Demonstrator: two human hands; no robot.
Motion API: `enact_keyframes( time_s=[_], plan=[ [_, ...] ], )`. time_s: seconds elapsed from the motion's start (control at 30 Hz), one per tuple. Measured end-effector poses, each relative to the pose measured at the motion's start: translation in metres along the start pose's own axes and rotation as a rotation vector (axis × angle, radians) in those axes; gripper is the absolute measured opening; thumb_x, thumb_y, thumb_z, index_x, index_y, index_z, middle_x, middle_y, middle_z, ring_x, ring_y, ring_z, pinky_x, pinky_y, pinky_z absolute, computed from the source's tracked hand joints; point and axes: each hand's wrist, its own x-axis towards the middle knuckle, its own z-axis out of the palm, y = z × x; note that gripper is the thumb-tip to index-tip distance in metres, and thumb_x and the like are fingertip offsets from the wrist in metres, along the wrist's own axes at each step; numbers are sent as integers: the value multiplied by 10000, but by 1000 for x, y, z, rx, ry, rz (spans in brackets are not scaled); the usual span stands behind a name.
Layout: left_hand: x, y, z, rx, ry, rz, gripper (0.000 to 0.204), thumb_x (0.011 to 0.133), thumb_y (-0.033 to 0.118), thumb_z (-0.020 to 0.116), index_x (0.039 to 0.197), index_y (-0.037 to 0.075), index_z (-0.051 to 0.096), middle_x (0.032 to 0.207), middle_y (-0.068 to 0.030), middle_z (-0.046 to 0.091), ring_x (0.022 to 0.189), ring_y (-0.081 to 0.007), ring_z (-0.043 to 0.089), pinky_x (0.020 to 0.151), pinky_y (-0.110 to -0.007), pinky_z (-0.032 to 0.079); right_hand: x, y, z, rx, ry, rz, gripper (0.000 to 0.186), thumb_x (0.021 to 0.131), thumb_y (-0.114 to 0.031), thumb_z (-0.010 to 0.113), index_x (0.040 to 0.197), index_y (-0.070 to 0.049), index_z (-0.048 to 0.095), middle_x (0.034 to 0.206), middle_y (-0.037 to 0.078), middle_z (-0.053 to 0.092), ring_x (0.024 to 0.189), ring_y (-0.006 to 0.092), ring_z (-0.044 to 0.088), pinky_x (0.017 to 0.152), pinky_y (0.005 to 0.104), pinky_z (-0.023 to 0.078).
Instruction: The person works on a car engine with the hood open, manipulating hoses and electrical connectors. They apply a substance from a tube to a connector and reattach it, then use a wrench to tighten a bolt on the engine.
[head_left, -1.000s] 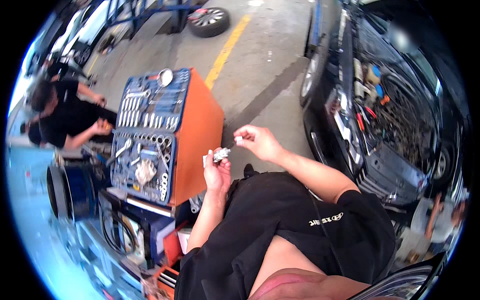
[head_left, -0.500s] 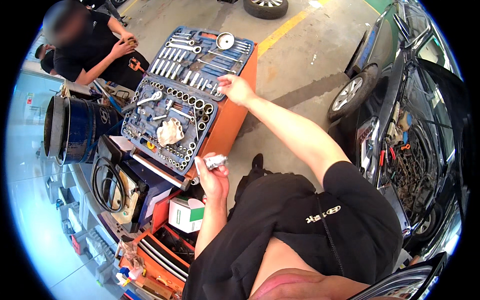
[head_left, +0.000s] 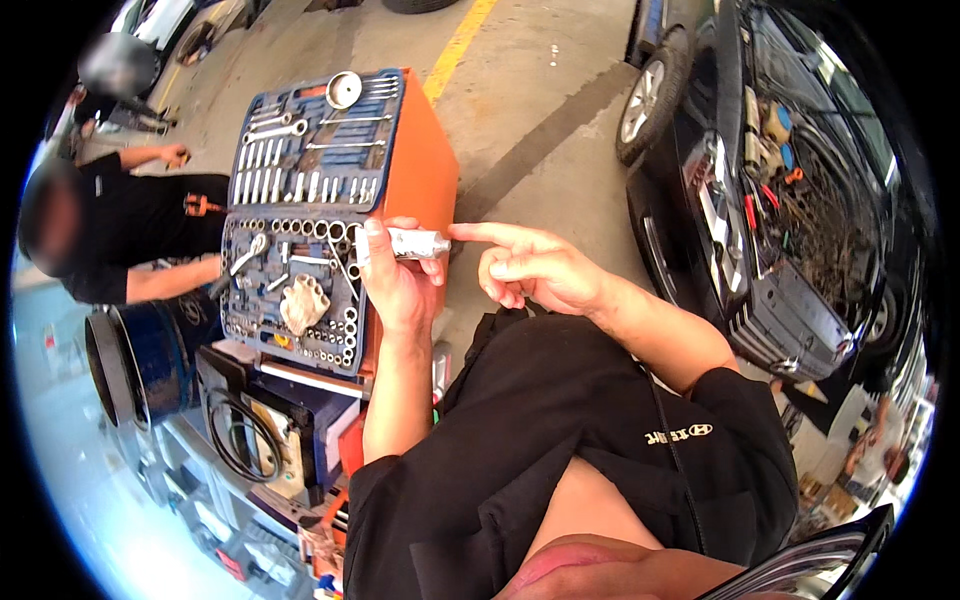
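Note:
My left hand (head_left: 402,298) is closed around a small silvery-white squeeze tube (head_left: 412,243), held level with its narrow nozzle toward the right. The index finger of my right hand (head_left: 548,268) is stretched out to the nozzle, its tip at or very near the end. The thumb and other fingers of that hand are partly bent, with nothing held in them. Beyond my left hand lies an opened blue tool case (head_left: 350,158) full of sockets, wrenches and a ratchet (head_left: 248,254). A crumpled whitish cloth or glove (head_left: 305,304) rests on its near half.
The case lies on an orange cabinet (head_left: 428,160). At the left a co-worker in black (head_left: 150,225) has a hand by the case edge. A blue drum (head_left: 175,355) and a coiled black hose (head_left: 240,435) are nearby. A black car (head_left: 690,200) stands right, its engine bay exposed.
My left hand has lifted the tube higher. My right hand has come from over the tool case to the tube's nozzle. The co-worker's arm now reaches toward the case; the view has shifted.

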Motion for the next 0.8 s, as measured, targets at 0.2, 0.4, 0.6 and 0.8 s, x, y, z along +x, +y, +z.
enact_keyframes(
  time_s=[0.2,0.4,0.6,0.8],
  plan=[
    [6,-19,27,111,-47,-15,469,1129,478,488,1049,33,613,726,-123,681,489,-155,579,395,-275,440,-29,1,-3,102,36,-91,716,1009,-160,599,1650,0,323,899,70,613,785,135,563,710,278,459],
    [9,-27,37,143,-107,42,458,1147,428,463,1033,9,607,715,-130,675,487,-155,581,411,-282,479,-42,5,-5,120,49,-142,752,993,-123,593,1668,-8,281,920,68,611,794,133,563,703,273,453],
    [8,-26,40,240,-68,67,458,1149,417,460,1016,3,605,680,-121,654,456,-148,560,390,-279,462,-45,10,-5,162,26,-153,780,975,-96,595,1675,-11,259,922,69,603,792,133,558,704,272,457],
    [9,-27,31,257,-62,107,442,1142,407,492,995,3,599,641,-93,612,421,-135,528,351,-280,415,-47,13,0,180,8,-151,763,978,-94,591,1667,-19,272,935,64,614,783,123,565,705,266,461]
  ],
)
